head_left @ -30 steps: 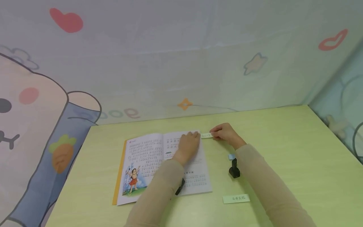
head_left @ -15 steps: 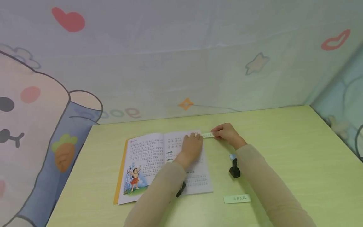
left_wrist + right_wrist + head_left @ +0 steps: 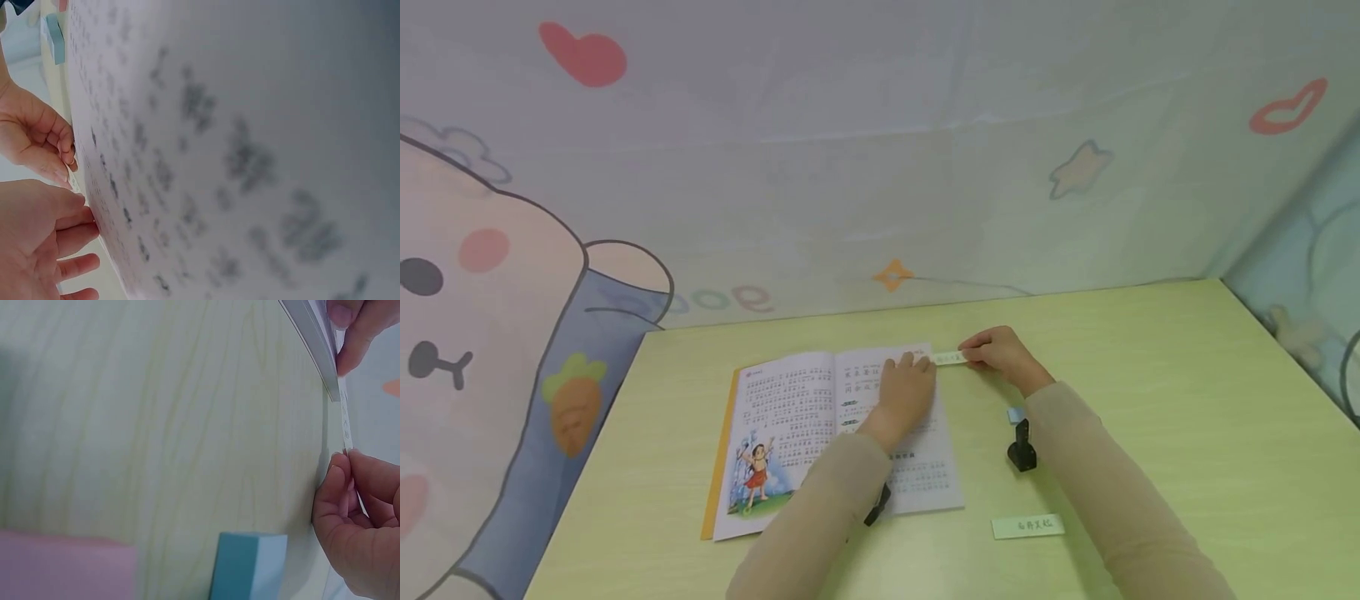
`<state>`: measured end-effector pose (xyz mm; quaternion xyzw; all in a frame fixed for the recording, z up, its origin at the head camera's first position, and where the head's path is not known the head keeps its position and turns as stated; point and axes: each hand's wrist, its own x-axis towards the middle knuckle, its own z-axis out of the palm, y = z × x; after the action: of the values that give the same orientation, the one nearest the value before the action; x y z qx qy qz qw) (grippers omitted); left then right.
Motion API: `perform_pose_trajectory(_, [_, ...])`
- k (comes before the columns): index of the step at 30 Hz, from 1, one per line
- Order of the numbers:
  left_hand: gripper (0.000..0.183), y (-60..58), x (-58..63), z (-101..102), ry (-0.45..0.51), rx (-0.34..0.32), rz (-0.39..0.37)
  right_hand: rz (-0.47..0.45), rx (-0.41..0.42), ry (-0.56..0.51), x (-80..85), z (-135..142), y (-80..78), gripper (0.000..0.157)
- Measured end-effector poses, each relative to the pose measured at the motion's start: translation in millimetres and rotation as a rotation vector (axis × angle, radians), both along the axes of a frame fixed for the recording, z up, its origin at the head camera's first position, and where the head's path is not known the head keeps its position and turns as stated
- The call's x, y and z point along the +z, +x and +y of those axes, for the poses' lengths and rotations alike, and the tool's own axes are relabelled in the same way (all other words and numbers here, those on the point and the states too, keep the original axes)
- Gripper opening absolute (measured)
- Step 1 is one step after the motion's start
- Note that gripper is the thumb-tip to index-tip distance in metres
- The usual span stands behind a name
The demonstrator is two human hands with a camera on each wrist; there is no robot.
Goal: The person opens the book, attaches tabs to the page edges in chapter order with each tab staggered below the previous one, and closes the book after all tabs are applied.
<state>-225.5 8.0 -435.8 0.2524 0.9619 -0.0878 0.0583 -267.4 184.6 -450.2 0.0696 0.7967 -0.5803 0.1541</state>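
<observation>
An open book (image 3: 895, 479) with printed text lies on the table. My left hand (image 3: 906, 390) rests on its right page near the upper outer edge, fingers fairly straight. Beyond that edge sticks out a narrow pale paper strip (image 3: 950, 358) with handwriting. Its outer end is pinched between thumb and finger of my right hand (image 3: 1006, 357). The right wrist view shows the strip (image 3: 345, 422) running from the right fingertips to the book's edge (image 3: 322, 356), where the left fingers touch it. How far it reaches under those fingers is hidden.
A pale green handwritten strip (image 3: 1027, 526) lies nearer the front. A blue block-like pad (image 3: 247, 565) and a pink one (image 3: 65, 565) lie beneath the right forearm. Black wrist devices, one being the right camera (image 3: 1021, 448), hang under both sleeves. A printed curtain (image 3: 820, 183) backs the table.
The left hand has shifted very slightly on the page over the last second, along with a small shift of the head view. The right hand keeps its pinch on the strip.
</observation>
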Motion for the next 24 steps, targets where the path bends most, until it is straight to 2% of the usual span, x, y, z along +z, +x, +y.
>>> perform_pose_trajectory(10, [0.042, -0.2, 0.9, -5.9, -0.004, 0.011, 0.017, -0.003, -0.005, -0.009, 2.1, -0.7, -0.2, 0.029])
perform_pose_trajectory(14, [0.041, -1.1, 1.0, -6.6, 0.023, 0.017, 0.016, 0.005, -0.006, -0.005, 3.0, -0.3, 1.0, 0.029])
perform_pose_trajectory(20, [0.044, -4.5, -1.9, -7.7, 0.11, 0.072, -0.03, 0.005, 0.003, 0.003, 2.3, 0.5, 1.0, 0.029])
perform_pose_trajectory(24, [0.045, -9.0, -5.7, -6.9, 0.121, 0.082, -0.032, 0.003, -0.002, 0.001, 2.5, 0.3, 0.3, 0.028])
